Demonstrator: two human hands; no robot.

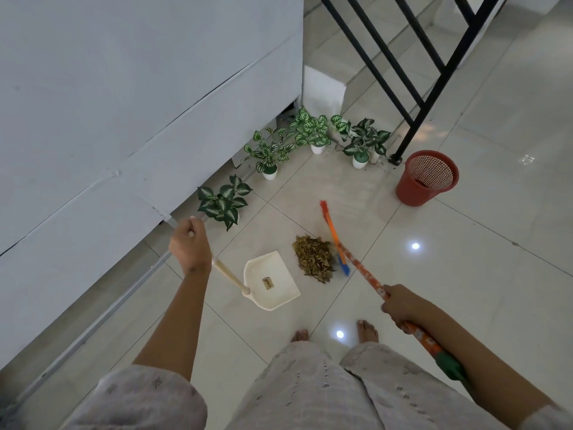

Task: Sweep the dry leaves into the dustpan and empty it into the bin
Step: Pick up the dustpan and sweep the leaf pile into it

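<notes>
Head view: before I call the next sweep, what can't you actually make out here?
- Bin: its bottom is hidden by its own wall, so contents are unknown.
- Dustpan label: too small to read.
- Broom bristles: mostly hidden behind the leaf pile.
- Broom handle's top end: hidden under the right hand and forearm.
- Dustpan handle's top: covered by the left hand.
- Gap under the white wall panel: too dark.

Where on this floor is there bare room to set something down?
The widest bare tiles lie right of the broom, below the red bin. A smaller patch sits between the potted plants and the leaf pile. It is crowded between the dustpan, leaves and broom.
</notes>
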